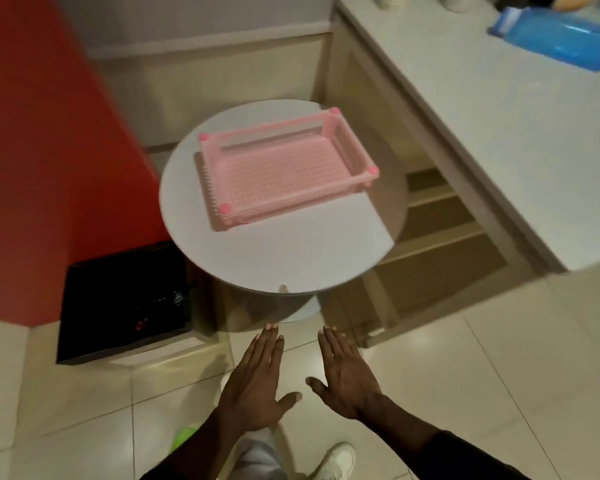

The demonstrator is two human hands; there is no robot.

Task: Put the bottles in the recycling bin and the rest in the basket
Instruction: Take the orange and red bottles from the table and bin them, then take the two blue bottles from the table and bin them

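Note:
A pink perforated basket sits with nothing in it on a round white table. To the table's lower left a black bin stands on the floor against the red wall, with dark shiny contents that I cannot make out. My left hand and my right hand are held flat, palms down and fingers extended, side by side over the tiled floor just in front of the table. Both hands hold nothing. No loose bottle is visible on the table.
A white counter runs along the right with a blue plastic container on it and open shelves below. The red wall is on the left. My white shoe shows at the bottom.

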